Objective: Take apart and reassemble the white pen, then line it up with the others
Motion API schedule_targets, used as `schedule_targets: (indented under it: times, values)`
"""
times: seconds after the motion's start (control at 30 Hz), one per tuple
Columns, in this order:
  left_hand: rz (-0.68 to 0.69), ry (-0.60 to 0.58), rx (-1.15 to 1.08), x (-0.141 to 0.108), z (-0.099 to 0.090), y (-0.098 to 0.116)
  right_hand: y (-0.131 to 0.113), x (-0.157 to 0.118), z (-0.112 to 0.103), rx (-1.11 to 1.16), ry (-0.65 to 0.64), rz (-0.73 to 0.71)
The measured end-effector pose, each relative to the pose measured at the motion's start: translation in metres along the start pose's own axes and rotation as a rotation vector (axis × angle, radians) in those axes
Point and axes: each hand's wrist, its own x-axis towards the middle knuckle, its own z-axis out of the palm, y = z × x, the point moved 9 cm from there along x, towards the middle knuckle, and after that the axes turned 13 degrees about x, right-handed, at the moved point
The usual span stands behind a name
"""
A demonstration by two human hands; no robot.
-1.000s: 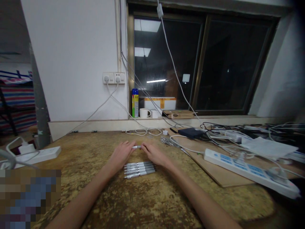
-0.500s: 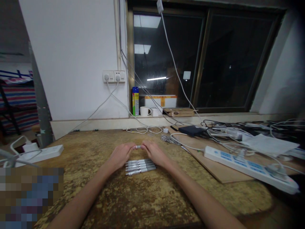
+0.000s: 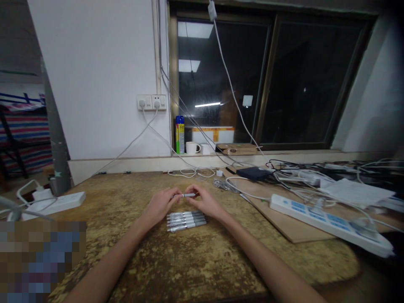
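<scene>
Left hand [image 3: 159, 205] and right hand [image 3: 205, 202] pinch pen [image 3: 188, 195] mid-frame; loose grip could drop it onto pen row [image 3: 186, 220] below.

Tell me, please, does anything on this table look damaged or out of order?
The tabletop looks worn, with dark, uneven patches. On the right, many cables lie tangled beyond the white power strip, which looks untidy. The row of pens seems orderly.

You face a dark sliding window [image 3: 221, 80] reflecting ceiling lights, beside a white wall [image 3: 94, 75], above a worn, mottled surface [image 3: 176, 261].
</scene>
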Motion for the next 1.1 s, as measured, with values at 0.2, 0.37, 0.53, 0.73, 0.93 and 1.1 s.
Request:
schedule_targets:
  times: [0.2, 0.37, 0.53, 0.73, 0.93, 1.1]
  values:
    - [0.003, 0.006, 0.0, 0.0, -0.002, 0.002, 0.009, 0.0, 0.003, 0.062, -0.021, 0.089]
    - [0.006, 0.006, -0.001, 0.0, -0.001, 0.004, 0.004, 0.002, 0.002, 0.217, 0.013, 0.044]
    - [0.0, -0.003, 0.015, 0.001, 0.001, 0.004, 0.007, 0.002, 0.004, 0.175, -0.011, 0.102]
    - [-0.035, -0.015, -0.072, 0.002, 0.004, -0.001, -0.006, 0.003, -0.005, 0.091, 0.05, -0.014]
    - [-0.035, -0.028, -0.191, 0.005, 0.008, -0.003, -0.017, 0.003, -0.007, 0.035, 0.009, -0.113]
    - [-0.018, -0.042, -0.279, 0.006, 0.011, -0.002, -0.022, 0.002, -0.008, 0.036, -0.011, -0.179]
